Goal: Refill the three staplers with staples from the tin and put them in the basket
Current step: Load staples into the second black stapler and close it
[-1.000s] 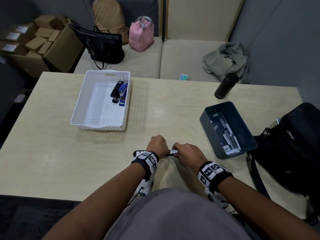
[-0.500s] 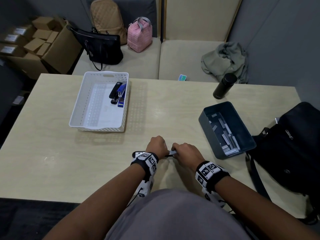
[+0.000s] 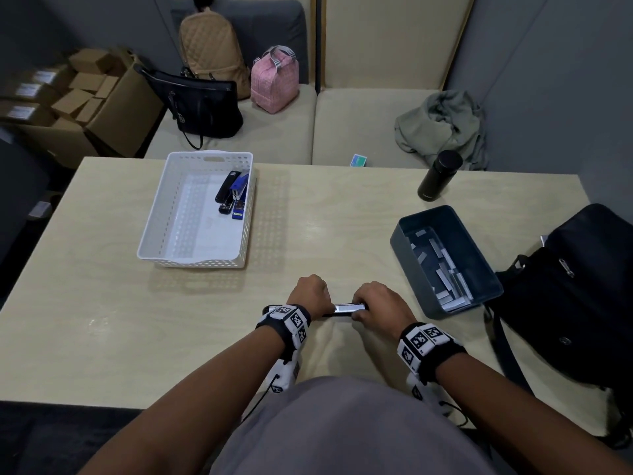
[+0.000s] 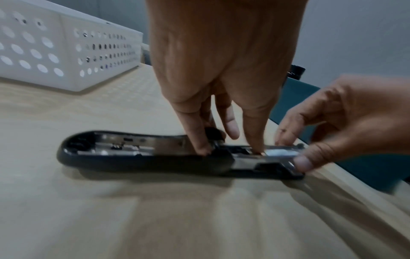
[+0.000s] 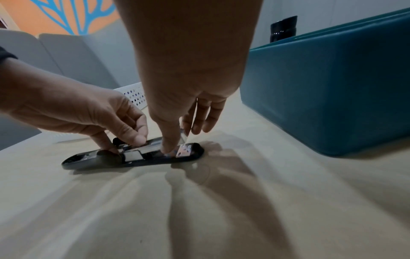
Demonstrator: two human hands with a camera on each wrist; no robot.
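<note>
Head view: a black stapler [image 3: 344,309] lies folded open near the lower centre of the frame, on the wooden table [image 3: 102,320].
Left hand: the left hand [image 3: 310,290] is curled down onto the hinge end; in the left wrist view its fingertips [image 4: 199,149] pin the stapler at the hinge, grasping it.
Right hand: the right hand [image 3: 376,305] is curled over the front end; in the right wrist view a fingertip [image 5: 166,149] presses into the open metal channel, thumb and fingers pinching the rail.
Staple strip: a bright strip shows between the hands, but I cannot tell whether it is loose staples or the bare rail.
Basket: the white basket [image 3: 154,234], upper left of centre, holds a black stapler [image 3: 226,192] and a blue stapler [image 3: 238,197] lying touching along its right wall.
Tin: the grey-blue tin [image 3: 400,234], right of the hands, contains loose staple strips [image 3: 445,269].
Progress: I judge two staplers done and this the third.
Doing it well: keep the base pinned flat, seat the strip legs-down and straight in the channel, slide it fully back, then close the top gently so nothing jams.
Other things: a black flask [image 3: 439,176] stands in the upper right.
</note>
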